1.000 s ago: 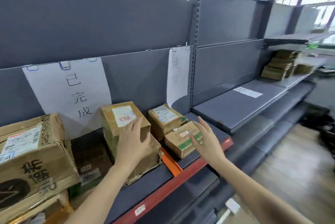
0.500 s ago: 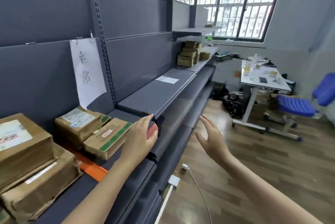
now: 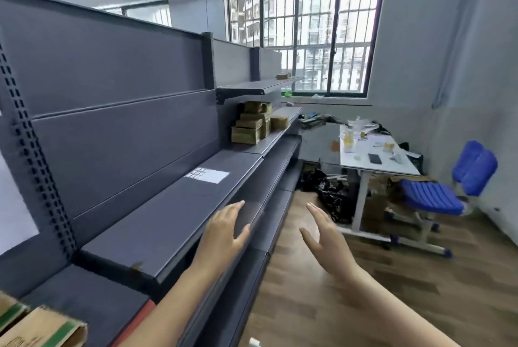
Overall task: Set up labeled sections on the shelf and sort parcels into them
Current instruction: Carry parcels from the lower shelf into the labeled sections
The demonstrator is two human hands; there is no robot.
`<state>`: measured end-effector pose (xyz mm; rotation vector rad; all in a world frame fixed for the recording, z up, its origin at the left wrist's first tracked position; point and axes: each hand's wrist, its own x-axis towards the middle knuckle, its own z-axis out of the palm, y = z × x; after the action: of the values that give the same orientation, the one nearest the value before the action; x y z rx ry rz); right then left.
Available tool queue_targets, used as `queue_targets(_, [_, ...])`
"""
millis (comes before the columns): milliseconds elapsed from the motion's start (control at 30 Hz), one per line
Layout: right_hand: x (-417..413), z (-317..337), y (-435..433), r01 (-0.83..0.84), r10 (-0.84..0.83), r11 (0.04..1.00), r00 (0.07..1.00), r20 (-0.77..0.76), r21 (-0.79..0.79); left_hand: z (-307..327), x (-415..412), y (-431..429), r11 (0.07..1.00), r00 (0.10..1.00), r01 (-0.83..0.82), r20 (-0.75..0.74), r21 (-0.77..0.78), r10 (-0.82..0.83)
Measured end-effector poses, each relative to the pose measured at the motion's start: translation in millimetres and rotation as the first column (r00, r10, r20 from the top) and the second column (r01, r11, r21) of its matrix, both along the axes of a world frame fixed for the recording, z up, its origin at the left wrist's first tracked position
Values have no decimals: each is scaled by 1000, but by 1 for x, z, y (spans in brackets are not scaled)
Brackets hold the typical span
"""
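Left hand [image 3: 227,230]: grip spread, fingers straight, nothing held, over front edge of shelf [image 3: 168,223], 6 o'clock; contact unclear. Right hand [image 3: 325,237]: grip spread, empty, off shelf, above floor [image 3: 308,304]. Parcel [image 3: 42,328] on lower board, 8 o'clock. Parcel stack [image 3: 251,125] at far shelf end, 12 o'clock. White sheet [image 3: 208,175] flat on shelf between. Desk [image 3: 377,164], blue chair [image 3: 448,186], 3 o'clock.

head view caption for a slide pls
Empty left hand over the grey shelf edge, right hand open above the floor, stacked parcels farther along.
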<state>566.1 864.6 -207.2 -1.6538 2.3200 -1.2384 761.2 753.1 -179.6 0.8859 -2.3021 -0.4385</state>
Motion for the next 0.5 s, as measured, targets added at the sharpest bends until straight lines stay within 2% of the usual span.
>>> queue_targets(167, [-96,19,-61,-14,13,1000,999,-38,-17,9,-102,-62,1000,999,11,-33,-2,-11])
queue_targets(500, [-227,6,-187,-24,24,1000,999,20,-10,-10,-245,-187,998,999,50,-16,29,-50])
